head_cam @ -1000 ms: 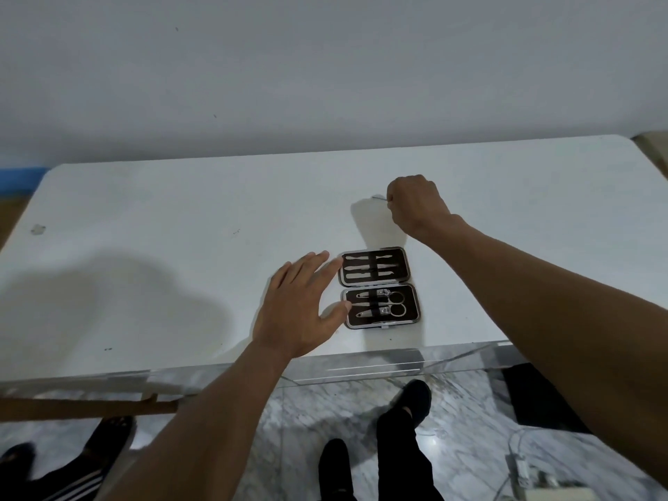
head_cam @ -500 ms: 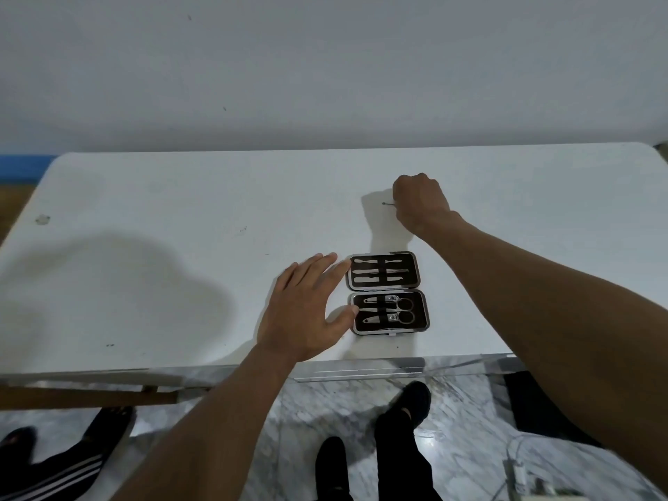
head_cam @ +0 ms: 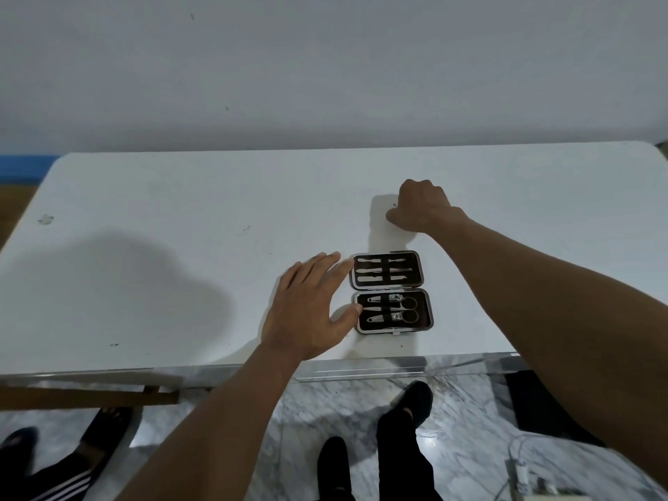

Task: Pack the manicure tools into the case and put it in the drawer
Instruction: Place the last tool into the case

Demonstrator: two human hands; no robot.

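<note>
The open manicure case (head_cam: 426, 294) lies on the white table (head_cam: 180, 229) near its front edge. Its far half holds several slim metal tools (head_cam: 385, 273). Its near half holds two clippers (head_cam: 383, 309) and scissors (head_cam: 410, 308). My left hand (head_cam: 307, 309) is spread flat on the table, with fingertips and thumb against the case's left edge. My right hand (head_cam: 423, 207) is a closed fist just beyond the case. Only a tiny tip of a thin manicure tool (head_cam: 394, 204) shows at the fist's left side.
A clear acrylic edge (head_cam: 361, 372) runs under the table's front. Below it are a marble floor, my black shoes (head_cam: 405, 410), and another person's striped trouser leg (head_cam: 61, 479) at the lower left. A grey wall stands behind the table.
My right fist has closed further over the thin tool and drawn slightly toward the case, so less of the tool shows. My left hand stays against the case.
</note>
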